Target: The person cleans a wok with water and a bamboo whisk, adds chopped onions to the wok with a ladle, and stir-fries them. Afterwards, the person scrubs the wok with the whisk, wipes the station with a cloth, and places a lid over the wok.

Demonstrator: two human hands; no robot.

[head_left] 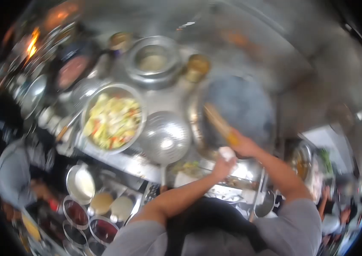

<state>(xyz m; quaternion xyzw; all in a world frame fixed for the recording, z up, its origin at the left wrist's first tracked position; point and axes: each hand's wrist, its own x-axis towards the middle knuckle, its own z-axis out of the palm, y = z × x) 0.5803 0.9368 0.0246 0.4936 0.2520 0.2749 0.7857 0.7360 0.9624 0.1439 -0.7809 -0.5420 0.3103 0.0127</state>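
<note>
A large dark wok [249,106] sits in front of me, hazy with steam. My right hand [245,145] is wrapped round a bamboo wok brush [218,120], with a yellow band near my grip; the brush slants over the wok's left side. Close beside it, at the wok's near rim, my left hand [223,167] is closed on a bunched white cloth [227,153]. Whether the cloth also covers a wok handle, I cannot tell. Motion blurs the fingers of both hands.
A perforated strainer [165,135] lies left of the wok, beside a bowl of chopped vegetables [113,117]. Behind stand a metal pot [153,59] and a brass-coloured container [198,67]. Sauce tubs [76,211] stand front left, near a co-worker [16,175]. Flames [32,44] burn far left.
</note>
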